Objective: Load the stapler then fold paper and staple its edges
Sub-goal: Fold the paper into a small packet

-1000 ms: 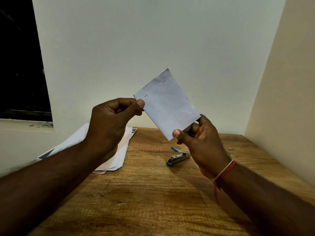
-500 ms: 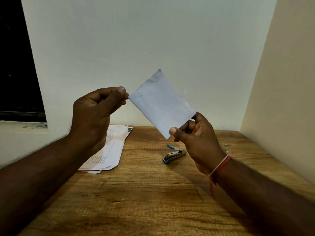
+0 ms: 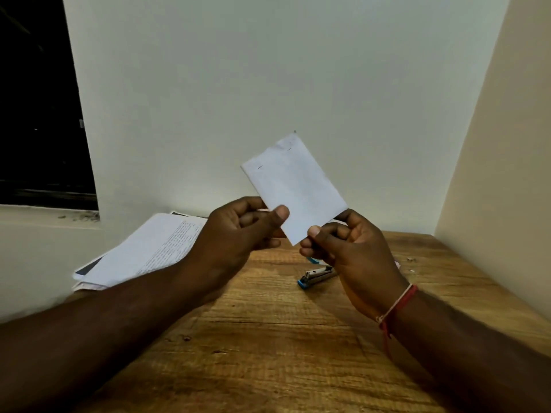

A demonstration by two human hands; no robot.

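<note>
Folded paper, location: the folded paper (image 3: 293, 189) is being held in the air above the desk (image 3: 268, 338), tilted, with its lowest corner pointing down between the two hands.
Left grip: the left hand (image 3: 238, 231) is pinching the paper's lower-left edge, with the thumb pressing on the near face and the fingers curling behind.
Right grip: the right hand (image 3: 348, 251) is pinching the lower-right edge close to the bottom corner, thumb in front and fingers behind.
Edge marks: two short dark marks (image 3: 260, 167) are showing along the upper edge; they are probably staples, though they are too small to confirm.
Stapler: the stapler (image 3: 316, 275) is lying on the desk below the right hand, partly hidden by it and well apart from the paper.
Weight: the paper is behaving as a very light item; fingertip pinches are carrying it without strain.
Stiffness: the folded layers are keeping the piece flat with no droop, yet a hard squeeze is likely to crease it.
Hold point: the safest hold is at an edge or corner, leaving the margin to be stapled free.
Progress: loading and folding are looking complete; the lower edges are showing no marks.
Surroundings: a stack of printed sheets (image 3: 149, 248) is lying at the desk's left rear.
</note>
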